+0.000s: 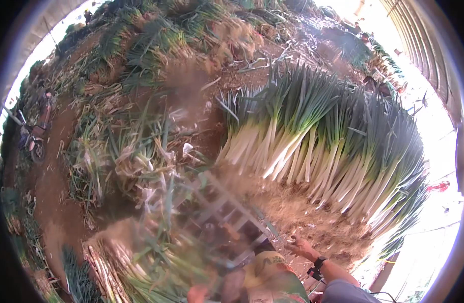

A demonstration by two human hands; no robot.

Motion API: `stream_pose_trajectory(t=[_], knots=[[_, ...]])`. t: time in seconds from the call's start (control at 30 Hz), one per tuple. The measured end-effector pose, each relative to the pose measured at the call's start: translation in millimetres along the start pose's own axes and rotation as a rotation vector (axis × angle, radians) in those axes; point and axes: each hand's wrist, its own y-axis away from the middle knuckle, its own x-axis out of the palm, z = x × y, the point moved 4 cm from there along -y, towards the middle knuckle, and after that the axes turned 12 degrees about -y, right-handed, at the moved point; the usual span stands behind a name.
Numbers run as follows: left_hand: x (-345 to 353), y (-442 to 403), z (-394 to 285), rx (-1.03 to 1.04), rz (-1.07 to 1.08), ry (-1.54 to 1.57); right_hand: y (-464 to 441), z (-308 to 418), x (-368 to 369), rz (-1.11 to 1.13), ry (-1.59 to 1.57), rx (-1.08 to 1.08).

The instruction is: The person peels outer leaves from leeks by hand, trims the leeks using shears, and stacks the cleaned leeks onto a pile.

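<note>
My right hand [302,248], with a dark band on the wrist, reaches in from the lower right. Its fingers look apart with nothing in them, beside the root ends of a long row of trimmed green onions [312,146]. Those onions lie packed side by side, white shafts toward me and green leaves pointing away. A smeared skin-toned patch [197,294] at the bottom edge seems to be my left hand; its fingers cannot be made out. Near it lie untrimmed green onions [111,267] with pale stalks. A blurred grey plastic crate [237,212] stands between the hands and the loose leaves.
Stripped leaves and husks [141,156] are heaped on brown soil at left. More onion bundles [176,45] fill the back. A parked motorbike [35,136] stands far left. A printed yellowish sack or cloth [272,272] lies close to my body.
</note>
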Motion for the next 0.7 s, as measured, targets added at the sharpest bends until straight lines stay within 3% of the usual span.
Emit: stream_pose_trajectory(t=[0.07,0.1,0.2,0.23,0.33,0.43,0.53,0.7], knots=[[-9.3,-26.5,33.5,-0.039,-0.055,-0.019,4.4,26.1,-15.0,-0.048,-0.142,0.007],[-9.4,-9.5,-13.8,-0.119,-0.042,-0.06,-4.2,26.7,-23.4,-0.081,-0.106,-0.018],[-8.4,-22.0,-43.4,-0.16,0.064,0.123,-15.7,47.1,-46.0,-0.154,-0.276,-0.062],[-4.6,-13.9,-72.9,-0.173,-0.034,0.056,-26.5,47.1,-53.8,-0.158,-0.311,-0.06],[4.2,-20.9,-102.2,-0.001,-0.07,-0.136,-48.3,63.6,-77.6,-0.188,-0.41,-0.039],[-5.1,-106.2,13.2,0.023,-0.213,-0.299,-75.5,59.9,-86.0,-0.203,-0.433,-0.062],[26.1,-77.8,-24.0,0.002,-0.159,-0.216,-68.3,77.3,-88.0,-0.15,-0.407,-0.005],[64.2,-68.5,34.9,0.074,-0.067,-0.477,-55.7,31.8,-72.5,0.014,-0.115,-0.085]])
